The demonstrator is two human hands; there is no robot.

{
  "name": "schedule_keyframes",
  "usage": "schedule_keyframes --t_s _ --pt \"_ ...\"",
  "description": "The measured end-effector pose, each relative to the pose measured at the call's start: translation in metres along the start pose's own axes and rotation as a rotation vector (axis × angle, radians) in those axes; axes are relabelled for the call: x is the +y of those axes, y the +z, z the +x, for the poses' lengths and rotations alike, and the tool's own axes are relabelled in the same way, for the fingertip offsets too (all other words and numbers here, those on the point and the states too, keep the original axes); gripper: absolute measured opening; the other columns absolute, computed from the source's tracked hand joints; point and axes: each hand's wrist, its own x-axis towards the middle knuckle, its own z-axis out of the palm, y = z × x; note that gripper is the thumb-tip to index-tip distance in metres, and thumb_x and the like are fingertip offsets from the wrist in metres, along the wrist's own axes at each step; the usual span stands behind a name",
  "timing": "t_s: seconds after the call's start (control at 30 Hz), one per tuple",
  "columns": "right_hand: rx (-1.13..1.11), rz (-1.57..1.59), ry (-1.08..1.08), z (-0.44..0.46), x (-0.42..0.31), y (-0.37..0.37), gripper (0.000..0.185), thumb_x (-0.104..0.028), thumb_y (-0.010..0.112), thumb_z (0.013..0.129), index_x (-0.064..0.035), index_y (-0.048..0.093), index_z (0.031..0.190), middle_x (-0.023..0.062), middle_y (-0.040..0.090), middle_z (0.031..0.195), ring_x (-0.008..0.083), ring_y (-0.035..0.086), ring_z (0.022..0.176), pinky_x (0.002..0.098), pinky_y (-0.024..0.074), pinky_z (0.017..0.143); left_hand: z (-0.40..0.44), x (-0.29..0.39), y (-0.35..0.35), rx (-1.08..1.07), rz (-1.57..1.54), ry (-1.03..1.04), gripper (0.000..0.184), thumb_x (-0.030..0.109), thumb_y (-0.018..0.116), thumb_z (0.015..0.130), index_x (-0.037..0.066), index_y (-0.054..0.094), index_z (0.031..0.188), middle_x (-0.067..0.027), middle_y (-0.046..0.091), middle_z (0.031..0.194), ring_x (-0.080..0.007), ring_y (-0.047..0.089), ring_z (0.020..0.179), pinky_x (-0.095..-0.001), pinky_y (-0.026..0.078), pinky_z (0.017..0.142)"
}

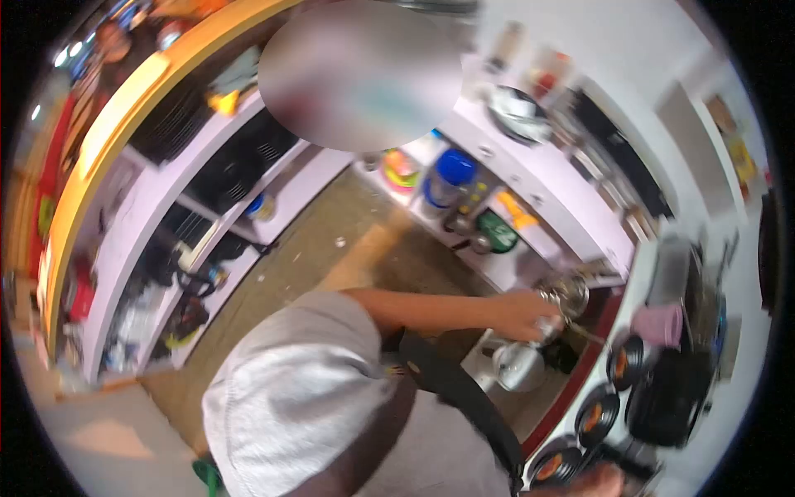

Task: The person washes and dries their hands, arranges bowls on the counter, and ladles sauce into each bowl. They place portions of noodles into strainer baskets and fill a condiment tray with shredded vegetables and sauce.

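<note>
My left hand [527,315] reaches to the right at the end of a bare forearm, over a low shelf below the counter. Its fingers are closed on a shiny metal vessel [570,293], blurred by motion. Just below the hand is a white rounded item [518,366], partly covered by the arm and strap. My right hand [598,480] is at the bottom edge, smeared and partly cut off, beside a black round piece with an orange centre [555,466]. Its fingers cannot be made out.
Along the counter stand more black round pieces [597,413], a black box-like item [672,396] and a pink cup [658,325]. Open shelves hold a blue-lidded container [450,178] and a green item [495,232]. Dark appliances [240,170] fill the left shelves. Brown floor [331,224] lies between.
</note>
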Motion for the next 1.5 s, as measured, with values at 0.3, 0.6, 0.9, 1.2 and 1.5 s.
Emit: schedule_keyframes --t_s 0.3,0.6,0.9,1.2,1.5 --pt "-1.65 0.614 0.107 -0.117 -0.166 0.41 0.022 -0.017 0.061 0.077 0.0001 0.059 0.09 0.0102 0.06 0.087 0.0214 0.058 0.078 0.0327 0.0447 0.073 -0.55 -0.131 -0.068 0.925 0.017 -1.367 0.029 0.03 0.051 0.081 0.009 0.063 0.098 -0.0136 0.062 0.099 -0.0285 0.06 0.089 -0.0396 0.045 0.078" --pt "-1.714 0.657 0.241 -0.028 -0.196 0.522 0.034 -0.032 0.061 0.074 0.0005 0.061 0.082 0.0136 0.059 0.07 0.0258 0.054 0.058 0.0346 0.0436 0.059 -0.582 0.003 -0.041 1.093 0.094 -2.066 0.025 0.023 0.066 0.072 0.007 0.065 0.092 -0.0105 0.066 0.078 -0.0214 0.064 0.081 -0.0322 0.05 0.066" --pt "-1.62 0.448 -0.738 0.004 -0.212 0.664 0.043 -0.018 0.066 0.072 -0.004 0.051 0.11 0.0109 0.06 0.068 0.0232 0.059 0.061 0.0362 0.0459 0.05 -0.561 -0.093 -0.021 1.391 -0.068 -1.665 0.018 0.019 0.053 0.074 0.004 0.062 0.079 -0.0096 0.062 0.07 -0.0175 0.057 0.059 -0.0327 0.049 0.059" --pt "-1.683 0.704 0.062 0.054 -0.323 0.609 0.028 -0.008 0.056 0.079 0.001 0.052 0.105 0.0112 0.061 0.075 0.0172 0.059 0.064 0.0271 0.0462 0.052 -0.733 -0.093 -0.315 0.981 0.983 -1.947 0.06 0.011 0.063 0.066 0.013 0.04 0.121 -0.0123 0.037 0.129 -0.0257 0.041 0.117 -0.0457 0.041 0.088" --pt "-1.805 0.41 -0.325 0.001 -0.468 0.491 0.024 -0.012 0.051 0.079 -0.0011 0.055 0.1 0.0217 0.059 0.095 0.0384 0.056 0.093 0.0425 0.0453 0.079 -0.876 -0.15 -0.434 0.747 1.168 -1.467 0.053 0.021 0.058 0.074 0.003 0.044 0.122 -0.0189 0.047 0.123 -0.0321 0.042 0.116 -0.038 0.029 0.1"
